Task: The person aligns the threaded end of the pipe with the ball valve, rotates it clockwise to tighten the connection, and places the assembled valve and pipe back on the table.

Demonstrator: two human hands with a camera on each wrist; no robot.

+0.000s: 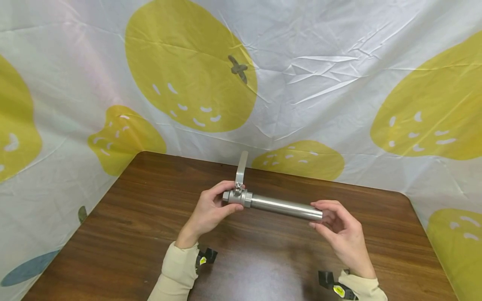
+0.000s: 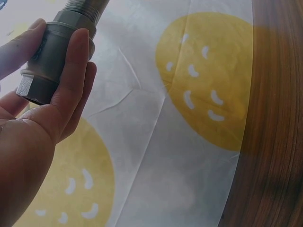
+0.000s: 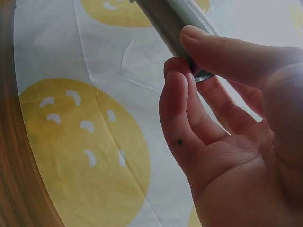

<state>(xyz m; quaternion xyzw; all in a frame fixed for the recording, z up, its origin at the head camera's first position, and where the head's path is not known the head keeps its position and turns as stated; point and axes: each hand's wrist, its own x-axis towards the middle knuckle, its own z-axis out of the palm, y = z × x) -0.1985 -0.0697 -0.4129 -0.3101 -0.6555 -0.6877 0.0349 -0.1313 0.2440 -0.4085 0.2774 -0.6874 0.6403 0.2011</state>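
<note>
A metal ball valve (image 1: 236,197) with a long flat lever handle (image 1: 242,167) is held above the table by my left hand (image 1: 206,212). Thumb and fingers curl round the valve body, which the left wrist view shows as a hex-ended fitting (image 2: 47,61). From the valve's right side runs a smooth steel pipe (image 1: 286,207), joined in line with it; threads (image 2: 85,7) show beside the hex nut. My right hand (image 1: 342,234) pinches the pipe's free end between thumb and fingertips. In the right wrist view that pipe end (image 3: 177,28) sits between them.
Below the hands lies a brown wood-grain table (image 1: 150,200) with rounded far corners. A white cloth with yellow lemon prints (image 1: 301,83) hangs behind and around it. Each wrist wears a dark strap with a small black camera mount (image 1: 211,255).
</note>
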